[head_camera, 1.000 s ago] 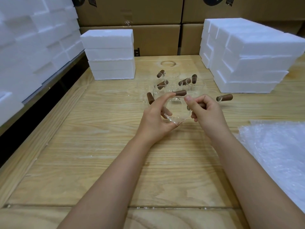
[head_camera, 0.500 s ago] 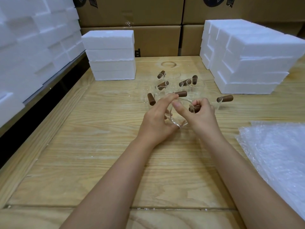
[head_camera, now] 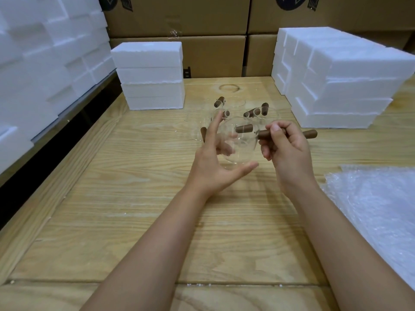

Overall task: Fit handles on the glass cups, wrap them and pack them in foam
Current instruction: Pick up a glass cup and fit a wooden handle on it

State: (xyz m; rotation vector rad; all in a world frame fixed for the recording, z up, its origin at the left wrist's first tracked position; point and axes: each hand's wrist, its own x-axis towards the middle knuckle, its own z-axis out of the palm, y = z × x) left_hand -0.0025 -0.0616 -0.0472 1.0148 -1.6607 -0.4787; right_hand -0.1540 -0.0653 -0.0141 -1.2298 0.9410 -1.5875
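A clear glass cup [head_camera: 239, 146] is held above the wooden table [head_camera: 139, 198]. My right hand [head_camera: 287, 151] grips the brown wooden handle [head_camera: 266, 134] that sticks out of the cup's right side. My left hand [head_camera: 213, 160] is spread around the cup's left side, index finger straight up by the rim and thumb stretched out under the base. Behind it stand several more glass cups with brown handles [head_camera: 253, 112], and one handle [head_camera: 311, 132] shows just past my right hand.
White foam blocks are stacked at the back left [head_camera: 150, 75], along the left wall [head_camera: 45, 63] and at the back right [head_camera: 336, 81]. Bubble wrap [head_camera: 377, 209] lies at the right edge. Cardboard boxes [head_camera: 179, 16] close off the back.
My right hand has shifted from the cup's rim out to the right and now grips the handle. My left hand's fingers have spread open around the cup.
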